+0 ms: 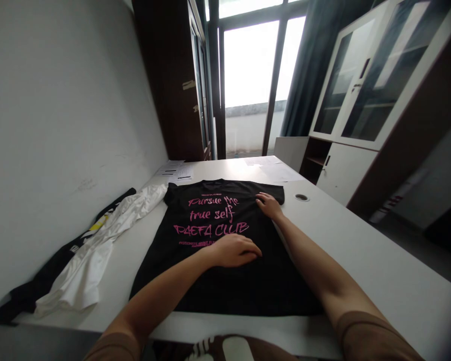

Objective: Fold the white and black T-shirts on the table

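A black T-shirt (pixel 263 286) with pink lettering lies spread front-up on the white table, its collar toward the window. My left hand (pixel 237 250) rests over the middle of the shirt just below the print. Its fingers are loosely curved to the right, with no fabric visibly gathered in them. Farther up, my right hand (pixel 269 205) lies on the shirt near the right sleeve, fingers apart and fairly flat. The bottom hem runs near the table's front edge, between my forearms.
Beside the wall on the left lie a crumpled white garment (pixel 93 265) and a dark garment (pixel 56 271) with a yellow mark. Papers (pixel 180 171) sit at the far end of the white table (pixel 346 240). A round cable hole (pixel 301 197) is right of the shirt. Cabinets (pixel 346 165) stand beyond.
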`<state>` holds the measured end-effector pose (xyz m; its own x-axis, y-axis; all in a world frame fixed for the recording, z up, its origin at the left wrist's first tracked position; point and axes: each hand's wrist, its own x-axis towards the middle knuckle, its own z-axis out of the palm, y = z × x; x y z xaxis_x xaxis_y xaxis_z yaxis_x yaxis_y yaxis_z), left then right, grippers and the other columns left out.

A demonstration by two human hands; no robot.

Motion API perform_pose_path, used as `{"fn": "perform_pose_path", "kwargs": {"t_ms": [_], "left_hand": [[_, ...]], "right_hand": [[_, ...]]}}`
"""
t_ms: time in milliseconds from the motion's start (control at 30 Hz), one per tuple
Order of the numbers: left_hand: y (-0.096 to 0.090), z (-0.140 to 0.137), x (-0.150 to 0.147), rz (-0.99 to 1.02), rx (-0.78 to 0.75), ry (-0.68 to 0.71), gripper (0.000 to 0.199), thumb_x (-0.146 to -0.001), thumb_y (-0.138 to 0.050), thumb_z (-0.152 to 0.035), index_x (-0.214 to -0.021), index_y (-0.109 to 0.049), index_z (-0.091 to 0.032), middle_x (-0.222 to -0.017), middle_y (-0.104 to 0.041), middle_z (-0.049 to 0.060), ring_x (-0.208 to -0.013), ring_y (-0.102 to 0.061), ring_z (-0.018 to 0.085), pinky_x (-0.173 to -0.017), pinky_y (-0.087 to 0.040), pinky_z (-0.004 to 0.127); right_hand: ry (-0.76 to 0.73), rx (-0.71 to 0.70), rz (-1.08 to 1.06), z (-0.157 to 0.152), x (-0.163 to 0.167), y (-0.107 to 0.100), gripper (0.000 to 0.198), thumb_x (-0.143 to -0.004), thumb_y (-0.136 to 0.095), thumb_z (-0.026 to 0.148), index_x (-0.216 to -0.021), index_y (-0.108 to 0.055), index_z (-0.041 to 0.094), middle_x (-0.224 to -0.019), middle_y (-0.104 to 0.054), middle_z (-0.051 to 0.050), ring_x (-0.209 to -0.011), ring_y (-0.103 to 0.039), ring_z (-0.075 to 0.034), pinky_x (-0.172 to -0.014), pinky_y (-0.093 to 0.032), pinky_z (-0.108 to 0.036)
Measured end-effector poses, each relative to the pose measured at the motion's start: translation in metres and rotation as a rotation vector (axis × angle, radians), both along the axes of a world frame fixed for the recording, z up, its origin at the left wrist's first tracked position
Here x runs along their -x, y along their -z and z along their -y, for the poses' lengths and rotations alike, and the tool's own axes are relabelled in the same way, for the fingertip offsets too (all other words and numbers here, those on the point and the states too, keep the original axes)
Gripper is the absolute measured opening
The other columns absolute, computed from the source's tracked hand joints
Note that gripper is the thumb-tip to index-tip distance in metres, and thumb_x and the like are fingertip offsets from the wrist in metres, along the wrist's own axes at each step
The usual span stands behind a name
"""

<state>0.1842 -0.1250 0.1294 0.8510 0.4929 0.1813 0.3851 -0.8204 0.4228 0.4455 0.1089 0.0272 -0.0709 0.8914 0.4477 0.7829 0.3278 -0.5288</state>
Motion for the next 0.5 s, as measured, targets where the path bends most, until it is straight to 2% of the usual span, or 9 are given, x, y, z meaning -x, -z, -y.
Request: {"fn": "perform_pose_path", "kwargs": {"t_ms": [100,200,300,333,500], "left_hand": [[0.006,-0.034,0.047,0.064,-0.038,-0.291,0.024,-0.100,-0.054,-0.026,-0.111,-0.076,-0.027,-0.112,-0.074,0.001,-0.107,-0.068,0.018,-0.098,-0.049,0.027],[0.018,-0.073,0.101,0.082,-0.029,-0.593,0.023,-0.097,-0.055,-0.023,-0.103,-0.078,-0.024,-0.112,-0.074,0.003,-0.107,-0.067,0.019,-0.098,-0.049,0.027],[0.027,-0.102,0.155,0.028,0.005,-1.048,0.024,-0.096,-0.054,-0.021,-0.101,-0.077,-0.023,-0.114,-0.072,0.003,-0.109,-0.065,0.019,-0.100,-0.046,0.025],[0.029,-0.109,0.171,0.015,0.008,-1.162,0.024,-0.096,-0.053,-0.021,-0.101,-0.076,-0.021,-0.115,-0.071,0.005,-0.110,-0.064,0.020,-0.101,-0.046,0.027],[0.038,-0.125,0.229,-0.003,0.020,-1.519,0.028,-0.095,-0.051,-0.021,-0.116,-0.068,-0.012,-0.126,-0.063,0.017,-0.120,-0.056,0.031,-0.104,-0.042,0.039]], "right_hand": [[-0.088,0.114,0.130,0.004,0.016,0.005,0.040,-0.094,-0.062,0.040,-0.132,-0.069,0.028,-0.148,-0.057,-0.005,-0.142,-0.047,-0.026,-0.122,-0.033,-0.043],[-0.095,0.190,0.228,0.008,0.025,0.012,0.046,-0.095,-0.062,0.045,-0.137,-0.066,0.028,-0.152,-0.054,-0.008,-0.146,-0.042,-0.029,-0.122,-0.030,-0.048],[-0.068,0.207,0.270,0.009,0.029,0.015,0.048,-0.097,-0.060,0.047,-0.141,-0.063,0.027,-0.156,-0.049,-0.009,-0.149,-0.037,-0.031,-0.123,-0.026,-0.054],[-0.062,0.207,0.276,0.009,0.030,0.016,0.048,-0.098,-0.059,0.047,-0.142,-0.062,0.028,-0.156,-0.049,-0.009,-0.149,-0.036,-0.031,-0.123,-0.026,-0.054],[-0.050,0.188,0.306,0.011,0.032,0.017,0.047,-0.100,-0.055,0.049,-0.142,-0.062,0.028,-0.156,-0.049,-0.008,-0.149,-0.036,-0.030,-0.123,-0.026,-0.052]]}}
